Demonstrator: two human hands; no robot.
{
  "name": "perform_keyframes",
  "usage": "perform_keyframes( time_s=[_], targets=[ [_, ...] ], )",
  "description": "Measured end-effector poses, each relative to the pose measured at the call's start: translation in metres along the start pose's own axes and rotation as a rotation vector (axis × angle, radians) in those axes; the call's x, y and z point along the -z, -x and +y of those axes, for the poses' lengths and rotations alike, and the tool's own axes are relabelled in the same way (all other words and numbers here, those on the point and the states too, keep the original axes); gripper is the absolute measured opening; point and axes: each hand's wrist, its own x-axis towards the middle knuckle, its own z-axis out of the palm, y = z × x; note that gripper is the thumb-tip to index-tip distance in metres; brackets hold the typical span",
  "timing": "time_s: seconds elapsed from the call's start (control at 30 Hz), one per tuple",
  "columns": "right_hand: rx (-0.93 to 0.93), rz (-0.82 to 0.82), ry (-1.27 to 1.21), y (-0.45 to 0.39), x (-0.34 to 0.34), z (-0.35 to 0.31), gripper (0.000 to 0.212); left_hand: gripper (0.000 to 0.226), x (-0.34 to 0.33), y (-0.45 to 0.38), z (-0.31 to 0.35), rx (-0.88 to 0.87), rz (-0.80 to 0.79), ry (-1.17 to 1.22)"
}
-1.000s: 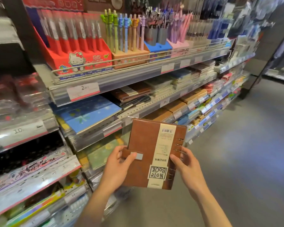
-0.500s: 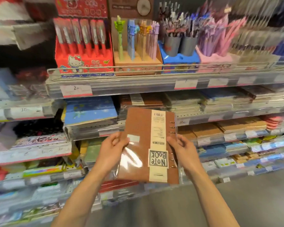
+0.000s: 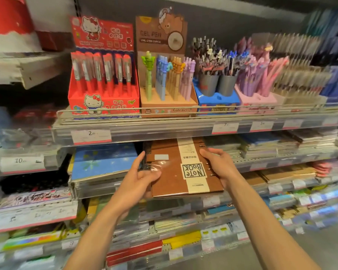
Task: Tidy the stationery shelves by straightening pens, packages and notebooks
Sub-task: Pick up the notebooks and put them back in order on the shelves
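Observation:
A brown ring-bound notebook with a cream "Note Book" band lies tilted, its far end under the second shelf's lip. My left hand grips its left edge, thumb on the cover. On the ring side, my right hand holds the right edge with the fingers curled over it. Blue notebooks are stacked just left of it. Above, a red pen box and a brown gel pen display stand upright.
A wire rail fronts the pen shelf. Grey pen cups and pink pens stand to the right. Notebook stacks fill the right of the second shelf. Lower shelves hold more packages. Floor shows bottom right.
The notebook has moved up and forward from in front of the shelves into the second shelf's opening. Both hands went with it, and the view turned to face the shelves.

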Motion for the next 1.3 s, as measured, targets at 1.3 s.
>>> perform_keyframes(
  time_s=[1.3],
  targets=[
    [0.597,-0.043,0.61,-0.054,0.003,0.019,0.061,0.08,0.01,-0.073,-0.005,-0.327,0.448,-1.297]
  ],
)
